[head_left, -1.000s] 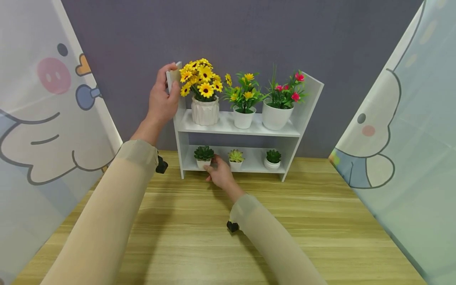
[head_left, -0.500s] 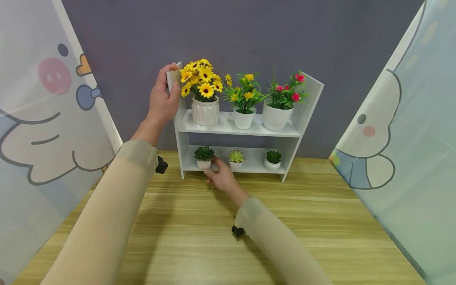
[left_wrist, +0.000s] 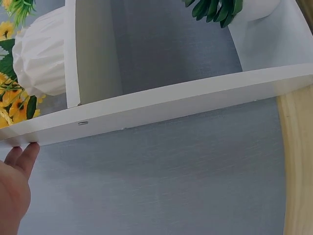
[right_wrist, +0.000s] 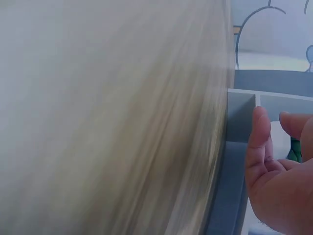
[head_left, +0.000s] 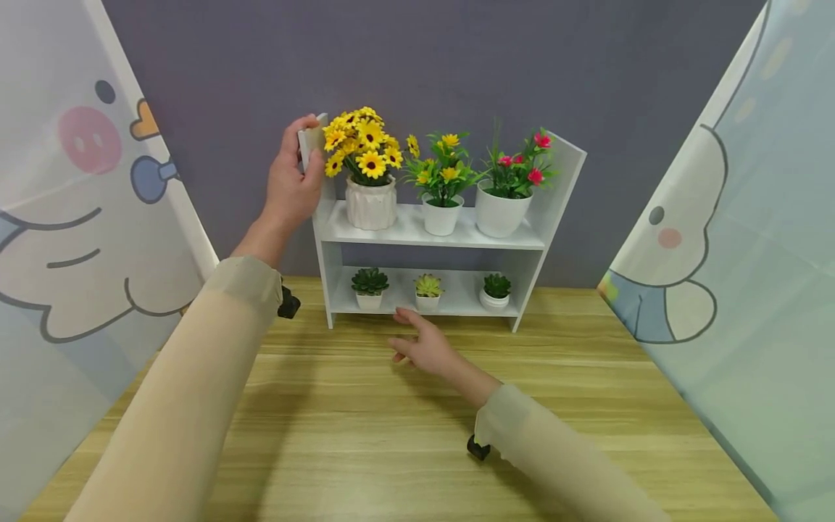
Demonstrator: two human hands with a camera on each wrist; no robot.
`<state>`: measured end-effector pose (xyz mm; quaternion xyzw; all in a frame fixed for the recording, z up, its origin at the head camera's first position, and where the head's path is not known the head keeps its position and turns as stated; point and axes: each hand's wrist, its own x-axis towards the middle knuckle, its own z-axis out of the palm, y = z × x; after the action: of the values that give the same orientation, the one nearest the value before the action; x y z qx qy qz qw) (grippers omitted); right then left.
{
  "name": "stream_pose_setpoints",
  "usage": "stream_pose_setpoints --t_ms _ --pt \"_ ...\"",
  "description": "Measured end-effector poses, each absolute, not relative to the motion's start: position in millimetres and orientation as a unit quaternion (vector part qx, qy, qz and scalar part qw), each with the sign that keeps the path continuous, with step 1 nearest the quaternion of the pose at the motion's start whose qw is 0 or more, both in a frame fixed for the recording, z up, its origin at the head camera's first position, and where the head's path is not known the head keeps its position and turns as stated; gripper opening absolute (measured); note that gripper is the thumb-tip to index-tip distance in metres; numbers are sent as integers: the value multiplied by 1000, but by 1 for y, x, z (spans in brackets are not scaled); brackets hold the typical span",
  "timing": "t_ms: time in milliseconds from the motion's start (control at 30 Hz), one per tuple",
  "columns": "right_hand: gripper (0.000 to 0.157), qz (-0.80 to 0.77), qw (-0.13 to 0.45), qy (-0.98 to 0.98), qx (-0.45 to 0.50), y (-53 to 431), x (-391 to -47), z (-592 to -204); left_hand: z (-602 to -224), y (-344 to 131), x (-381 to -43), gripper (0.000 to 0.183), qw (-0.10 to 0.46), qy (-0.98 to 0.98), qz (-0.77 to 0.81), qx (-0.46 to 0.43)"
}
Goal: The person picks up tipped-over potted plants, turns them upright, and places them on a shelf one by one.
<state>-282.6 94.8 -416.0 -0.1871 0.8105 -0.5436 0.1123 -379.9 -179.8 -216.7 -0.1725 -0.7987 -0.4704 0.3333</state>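
Note:
A white two-tier shelf (head_left: 391,235) stands against the back wall. My left hand (head_left: 291,185) grips the top of its left side panel (head_left: 332,272), thumb along the front; in the left wrist view, fingertips of this hand (left_wrist: 17,178) meet the panel's outer face. My right hand (head_left: 430,349) is held over the table before the lower tier, fingers apart and holding nothing. Nearest it on that tier are a dark green succulent (head_left: 370,281) in a white pot and a light green succulent (head_left: 428,286). Another dark green succulent (head_left: 497,287) sits at the tier's right.
On the upper tier stand a ribbed white pot (head_left: 371,204) of yellow daisies, a small white pot (head_left: 441,217) with yellow flowers and a larger white pot (head_left: 501,212) with red flowers. Cartoon-printed panels flank the wood-grain table (head_left: 365,435).
My right hand has left the left succulent's pot and drawn back toward me and to the right, its fingers spreading. The left hand keeps its grip; the head view shifted slightly.

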Motion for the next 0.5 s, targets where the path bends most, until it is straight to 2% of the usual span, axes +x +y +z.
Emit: stream_pose_setpoints --t_ms 200,300,500 --pt "67 -522 120 825 -182 122 -263 -413 -249 -191 -374 67 335 -791 -468 -208" --pt "66 -509 115 834 -181 139 -254 -410 -271 -195 -360 71 312 -789 -481 -221" --pt "66 -430 56 878 -201 177 -245 -401 -305 -192 -323 78 248 -806 -491 -220"
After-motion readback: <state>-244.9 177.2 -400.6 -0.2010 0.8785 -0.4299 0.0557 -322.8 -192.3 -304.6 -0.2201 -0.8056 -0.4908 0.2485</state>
